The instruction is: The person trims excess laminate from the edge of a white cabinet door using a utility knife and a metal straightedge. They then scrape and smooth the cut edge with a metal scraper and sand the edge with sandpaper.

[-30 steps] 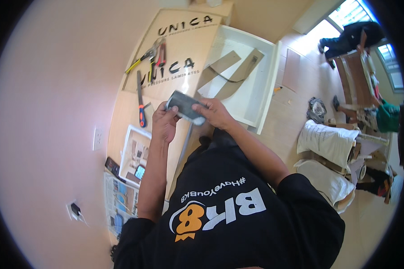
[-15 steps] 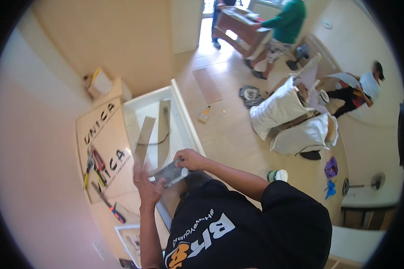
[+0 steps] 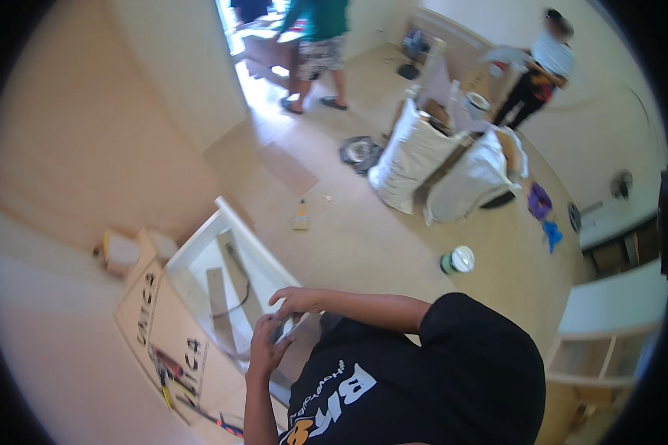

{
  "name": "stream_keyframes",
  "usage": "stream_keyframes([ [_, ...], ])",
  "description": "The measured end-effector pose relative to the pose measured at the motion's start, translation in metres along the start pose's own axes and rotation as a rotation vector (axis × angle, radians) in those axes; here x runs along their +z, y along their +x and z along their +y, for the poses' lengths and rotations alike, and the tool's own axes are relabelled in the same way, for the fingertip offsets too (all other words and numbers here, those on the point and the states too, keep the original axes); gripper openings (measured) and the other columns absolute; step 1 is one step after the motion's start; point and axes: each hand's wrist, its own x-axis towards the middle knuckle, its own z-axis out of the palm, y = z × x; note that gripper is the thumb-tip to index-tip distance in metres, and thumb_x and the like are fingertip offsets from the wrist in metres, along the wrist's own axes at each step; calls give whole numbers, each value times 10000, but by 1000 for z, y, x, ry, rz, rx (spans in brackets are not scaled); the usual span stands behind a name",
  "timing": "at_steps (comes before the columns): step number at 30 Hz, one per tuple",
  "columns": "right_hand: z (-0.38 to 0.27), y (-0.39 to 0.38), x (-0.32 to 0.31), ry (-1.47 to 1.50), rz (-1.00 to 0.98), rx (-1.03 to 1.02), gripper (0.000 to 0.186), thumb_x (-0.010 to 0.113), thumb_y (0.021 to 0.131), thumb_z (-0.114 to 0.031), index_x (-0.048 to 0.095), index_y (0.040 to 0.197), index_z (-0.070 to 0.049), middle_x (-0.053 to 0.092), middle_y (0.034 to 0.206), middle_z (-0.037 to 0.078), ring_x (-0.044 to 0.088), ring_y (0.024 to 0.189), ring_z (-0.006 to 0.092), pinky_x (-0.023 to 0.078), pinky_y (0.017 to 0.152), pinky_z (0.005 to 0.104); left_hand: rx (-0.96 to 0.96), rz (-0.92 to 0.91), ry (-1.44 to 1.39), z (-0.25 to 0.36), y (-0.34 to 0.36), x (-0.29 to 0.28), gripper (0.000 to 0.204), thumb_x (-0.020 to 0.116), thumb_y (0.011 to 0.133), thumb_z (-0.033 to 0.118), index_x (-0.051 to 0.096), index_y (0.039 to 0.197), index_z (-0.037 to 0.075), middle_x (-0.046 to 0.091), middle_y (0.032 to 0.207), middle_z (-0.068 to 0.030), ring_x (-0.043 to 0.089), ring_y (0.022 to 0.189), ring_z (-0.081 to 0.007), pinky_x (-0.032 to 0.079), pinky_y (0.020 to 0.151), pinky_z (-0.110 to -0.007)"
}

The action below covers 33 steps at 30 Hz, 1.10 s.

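Close to my body, over the near side of the white tray-like cabinet (image 3: pixel 273 274), I hold a dark grey flat piece (image 3: pixel 283 327), its kind unclear. My left hand (image 3: pixel 266 347) grips it from the left, thumb and fingers on either side. My right hand (image 3: pixel 298 300) closes on its far right edge; the fingers partly hide it. Inside the cabinet lie two greyish-tan strips (image 3: pixel 218 300) and a thin dark cord. On the printed tan board (image 3: pixel 142 308) to the left rest pliers (image 3: pixel 167 363) and a handled tool with a red-and-blue grip (image 3: pixel 228 426).
Ahead on the floor are a paintbrush (image 3: pixel 300 216), a lidded tub (image 3: pixel 459 259), stuffed white sacks (image 3: pixel 408 159) and a dark plastic bag (image 3: pixel 360 152). A person in green (image 3: pixel 325 22) stands by the bright doorway; another person (image 3: pixel 545 67) stands beyond the sacks.
My view has swung, so the room sits farther left and the tub shows fully. My hands have drawn closer together, covering more of the grey piece. The person in green is nearer the doorway.
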Motion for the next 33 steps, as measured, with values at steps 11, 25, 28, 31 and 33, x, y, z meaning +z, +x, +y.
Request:
stream_keyframes([
  [11,8,23,-70,-140,-10,84,416,722,929,-251,610,1289,-73,745,967,105,710,702,204,575,607,373,-333,-29,-30,-27,19,12,525,843,789,142,705,1286,48,580,1355,-189,597,1208,-381,489,1020,-418],
  [25,129,-63,-229,180,658,244,340,641,1007,-233,594,1301,-68,736,1071,64,691,855,156,541,696,292,-518,-123,924,-142,8,-168,520,668,957,402,601,1443,229,527,1553,18,559,1257,-414,441,1044,-557],
  [28,174,-84,-234,138,654,350,317,609,1029,-239,590,1301,-78,733,1097,64,687,861,158,538,702,294,-458,-171,1032,-156,19,-183,536,642,974,400,564,1479,236,499,1579,45,521,1318,-417,403,1096,-554],
  [31,209,-98,-228,85,682,447,299,596,1036,-229,589,1293,-77,729,1082,58,681,822,151,525,661,286,-393,-330,1082,-174,28,-188,567,607,994,436,518,1516,233,468,1601,57,474,1373,-409,363,1149,-548],
  [33,227,-109,-220,44,736,526,294,600,1031,-219,594,1283,-66,731,1059,59,682,797,148,519,636,288,-384,-469,1115,-185,32,-190,572,598,996,461,522,1511,225,457,1608,62,454,1392,-402,355,1159,-547],
])
